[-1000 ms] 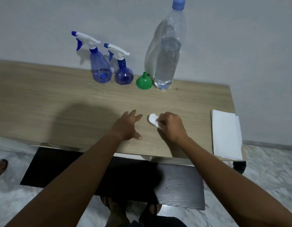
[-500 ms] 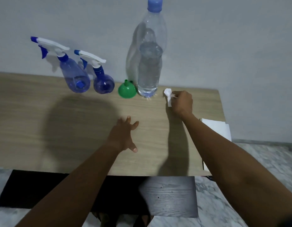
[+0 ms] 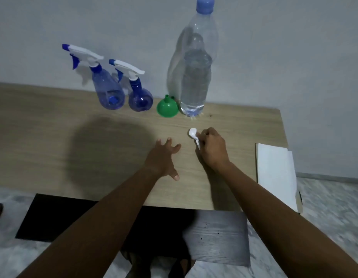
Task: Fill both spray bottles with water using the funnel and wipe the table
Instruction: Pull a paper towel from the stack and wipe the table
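Wall (image 3: 294,57): plain pale grey, beyond the left hand (image 3: 164,157) and the right hand (image 3: 212,149).
Bench (image 3: 33,137): light wood-grain top, set against that wall, under both hands.
Shadow (image 3: 109,157): round, soft-edged, on the bench top left of the left hand.
Lower board (image 3: 53,217): black, beneath the bench, nearer than the hands.
Floor (image 3: 324,197): pale, marbled, right of the right hand and nearer.
Light: dim.

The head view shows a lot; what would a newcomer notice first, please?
The tall clear water bottle stands out, upright at the back of the table, with a green funnel, a round spray bottle and a taller spray bottle lined up left of it. In front, the right hand pinches a small white wad, the left hand spread open beside it.
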{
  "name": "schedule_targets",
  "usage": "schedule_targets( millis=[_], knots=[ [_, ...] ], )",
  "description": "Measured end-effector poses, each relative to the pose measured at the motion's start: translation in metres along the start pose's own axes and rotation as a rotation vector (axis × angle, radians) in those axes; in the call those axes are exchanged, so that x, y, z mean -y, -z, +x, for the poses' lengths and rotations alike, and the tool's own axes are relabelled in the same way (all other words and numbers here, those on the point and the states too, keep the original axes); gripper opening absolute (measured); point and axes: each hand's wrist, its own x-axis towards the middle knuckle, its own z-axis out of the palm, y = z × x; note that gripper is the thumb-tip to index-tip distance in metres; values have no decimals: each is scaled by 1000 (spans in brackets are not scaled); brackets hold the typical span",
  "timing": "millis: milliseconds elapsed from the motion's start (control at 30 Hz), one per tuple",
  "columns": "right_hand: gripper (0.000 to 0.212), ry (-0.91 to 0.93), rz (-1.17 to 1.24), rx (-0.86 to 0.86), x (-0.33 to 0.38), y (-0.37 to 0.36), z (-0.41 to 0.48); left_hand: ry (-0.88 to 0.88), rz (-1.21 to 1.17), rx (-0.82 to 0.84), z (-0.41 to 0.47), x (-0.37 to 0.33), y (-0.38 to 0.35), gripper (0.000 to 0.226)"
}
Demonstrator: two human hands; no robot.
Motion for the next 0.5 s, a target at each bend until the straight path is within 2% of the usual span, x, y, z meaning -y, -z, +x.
schedule_targets(
  millis=[100, 200, 267, 333, 400, 500],
  knots=[
    [24, -24, 56, 79, 19, 0, -11, -61, -93, -96, -14, 17, -2, 104],
    [18, -101, 205, 130, 51, 1, -11, 24, -109, -219, -36, 57, 1, 82],
    [19, -205, 325, 110, 78, -5, -3, 135, -150, -217, -48, 95, 8, 81],
    [24, -231, 374, 69, 108, -18, 9, 216, -180, -211, -57, 137, 19, 86],
    [29, -161, 351, 73, 144, -35, 21, 258, -101, -190, -63, 177, 29, 91],
    [20, -44, 269, 85, 195, -63, 42, 285, 20, -117, -75, 221, 35, 95]
  ],
)
